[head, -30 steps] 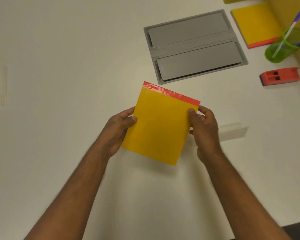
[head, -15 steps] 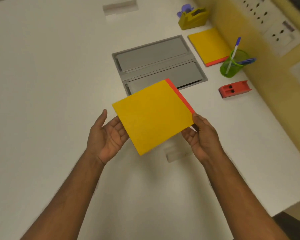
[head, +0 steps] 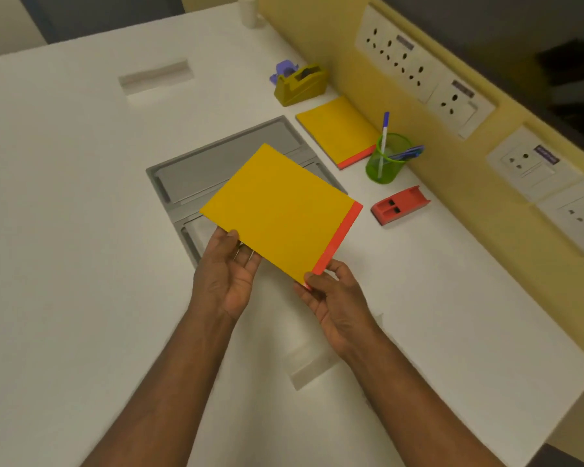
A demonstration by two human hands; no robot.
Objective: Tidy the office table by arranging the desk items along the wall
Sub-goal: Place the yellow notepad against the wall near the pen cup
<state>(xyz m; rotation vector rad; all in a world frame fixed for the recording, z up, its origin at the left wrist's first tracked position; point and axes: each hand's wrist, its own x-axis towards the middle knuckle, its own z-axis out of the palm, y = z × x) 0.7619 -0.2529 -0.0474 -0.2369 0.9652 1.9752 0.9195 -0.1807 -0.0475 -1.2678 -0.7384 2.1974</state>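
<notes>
A yellow notepad with a red spine (head: 280,210) is held in the air above the white table (head: 64,230). My left hand (head: 228,274) grips its near left edge, thumb on top and fingers underneath. My right hand (head: 332,299) pinches its near corner at the red spine. Along the yellow wall (head: 334,52) stand an olive tape dispenser (head: 300,84), a second yellow notepad (head: 339,131), a green pen cup (head: 388,158) with pens, and a red stapler-like item (head: 400,205).
A grey cable-hatch panel (head: 189,173) is set into the table under the held notepad. Slots are cut in the table at the far middle (head: 155,75) and near my right forearm (head: 309,365). Socket plates (head: 418,72) line the wall. A white cup (head: 250,11) stands far back.
The notepad has moved up and to the right toward the wall and turned, its red spine now facing right. My left hand went from open beside it to gripping its edge.
</notes>
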